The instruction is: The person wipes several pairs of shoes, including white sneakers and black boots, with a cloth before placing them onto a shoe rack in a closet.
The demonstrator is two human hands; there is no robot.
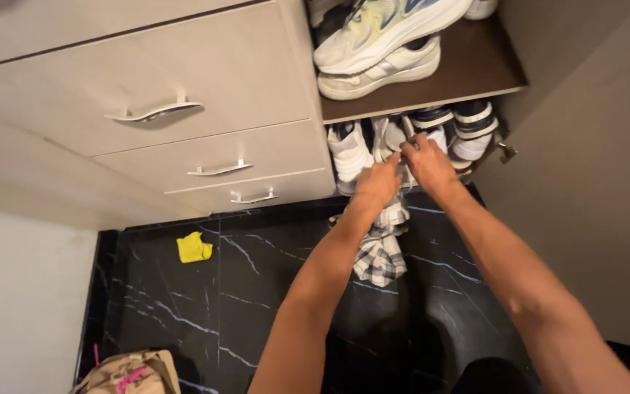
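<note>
Both arms stretched forward and down toward the lower shelf (508, 149) of an open shoe cupboard. Left hand (378, 184) at the shelf's front edge, fingers curled down over a checked cloth (380, 252), seemingly pinching its top, though the fingertips are hidden, so cannot tell for sure. Right hand (427, 162) just beside it, a touch deeper in, fingers bent in among the white shoes (350, 152) and the dark-striped pair (468, 125); whether closed on anything, cannot tell either.

Cloth hanging from the shelf's front edge straight down onto the black marbled floor (257, 306), long axis running from the hands back toward the body, lower end lying loose on the tiles. Directly under the left hand, so nearer that one; right hand just beside the upper end.

Upper shelf (475, 66) close overhead, loaded with pale sneakers (380, 44) jutting past its front edge, so little headroom. Drawer unit (184, 124) tight on the left, cupboard wall on the right. Open room only backward, over the floor. Yellow rag (193, 248) well apart to the left, tan bag (129, 373) near the floor's near-left corner.
</note>
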